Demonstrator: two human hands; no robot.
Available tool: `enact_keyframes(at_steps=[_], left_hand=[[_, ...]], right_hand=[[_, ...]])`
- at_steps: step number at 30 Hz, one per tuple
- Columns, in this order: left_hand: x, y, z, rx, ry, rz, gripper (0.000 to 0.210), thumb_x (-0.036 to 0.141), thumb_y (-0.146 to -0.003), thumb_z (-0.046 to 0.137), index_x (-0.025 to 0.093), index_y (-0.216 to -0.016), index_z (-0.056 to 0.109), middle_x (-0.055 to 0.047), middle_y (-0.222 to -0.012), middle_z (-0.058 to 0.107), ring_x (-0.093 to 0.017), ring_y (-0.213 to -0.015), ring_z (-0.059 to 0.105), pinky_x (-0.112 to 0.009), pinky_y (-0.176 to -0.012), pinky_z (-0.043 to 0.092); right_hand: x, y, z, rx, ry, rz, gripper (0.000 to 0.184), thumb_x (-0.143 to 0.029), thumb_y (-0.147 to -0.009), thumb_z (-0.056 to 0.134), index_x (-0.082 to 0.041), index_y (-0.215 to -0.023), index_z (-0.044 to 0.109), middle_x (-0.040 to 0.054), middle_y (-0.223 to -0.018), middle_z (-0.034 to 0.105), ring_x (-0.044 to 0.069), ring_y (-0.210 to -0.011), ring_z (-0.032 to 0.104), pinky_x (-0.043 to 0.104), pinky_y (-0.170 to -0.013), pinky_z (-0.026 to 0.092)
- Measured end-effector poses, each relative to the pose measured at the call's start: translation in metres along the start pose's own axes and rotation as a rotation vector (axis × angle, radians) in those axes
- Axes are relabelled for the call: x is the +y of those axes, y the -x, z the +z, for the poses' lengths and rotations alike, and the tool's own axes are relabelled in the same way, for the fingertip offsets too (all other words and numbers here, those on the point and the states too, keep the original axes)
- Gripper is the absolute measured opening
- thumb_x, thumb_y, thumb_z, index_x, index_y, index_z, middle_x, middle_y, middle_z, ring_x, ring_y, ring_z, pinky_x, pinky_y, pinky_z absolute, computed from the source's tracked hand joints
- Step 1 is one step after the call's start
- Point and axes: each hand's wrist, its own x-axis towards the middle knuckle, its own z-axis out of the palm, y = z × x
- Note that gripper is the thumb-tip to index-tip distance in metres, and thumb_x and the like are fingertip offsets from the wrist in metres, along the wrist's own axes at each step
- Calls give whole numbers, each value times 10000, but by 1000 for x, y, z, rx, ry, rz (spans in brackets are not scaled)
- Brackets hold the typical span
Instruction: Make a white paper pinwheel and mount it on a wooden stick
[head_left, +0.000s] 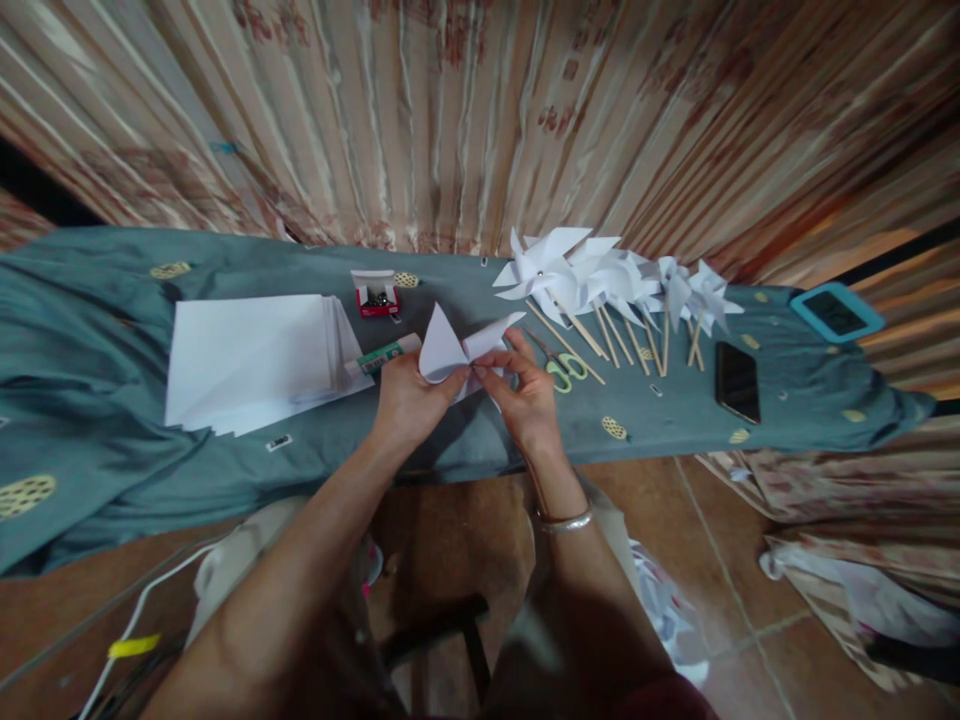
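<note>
At centre, grip: left hand (412, 402), right hand (523, 395) pinching curled paper (442, 348), fastening unclear.
Pinwheels (551, 262): several assembled.
Sheets (247, 355): unfolded.

Your left fingers (454, 383) and right fingers (517, 365) pinched curled white paper (441, 345) above the tabletop (667, 415); to their left lay stacked sheets (251, 355) and, farther back, an open red box (377, 309); to their right, scissors (567, 366) and paper pinwheels (616, 284).
</note>
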Motion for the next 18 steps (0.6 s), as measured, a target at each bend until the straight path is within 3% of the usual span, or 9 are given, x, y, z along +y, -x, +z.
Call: enact_keyframes(at_steps=[9,13,18], left_hand=[[-2,0,-4,-18,-19,4,115,260,-667,703,161,-724,719,-33,-720,757,-216,-682,703,-286,-628,521],[-5,0,-4,-28,17,-9,158,278,-680,697,160,-777,739,-46,-769,772,-231,-726,715,-311,-661,535],[-6,-1,-6,-36,38,8,190,336,-670,716,173,-764,741,-59,-775,776,-252,-731,723,-334,-664,545]], right_hand=[[1,1,6,60,-1,3,144,-309,-734,733,-242,-856,699,50,-1445,524,253,-1357,470,475,-1156,327],[-4,3,7,96,13,20,237,-322,-717,749,-233,-921,667,88,-1478,478,268,-1403,410,471,-1158,325],[-4,3,5,150,71,3,505,-369,-687,793,-211,-1132,614,136,-1522,405,278,-1417,390,474,-1176,299]])
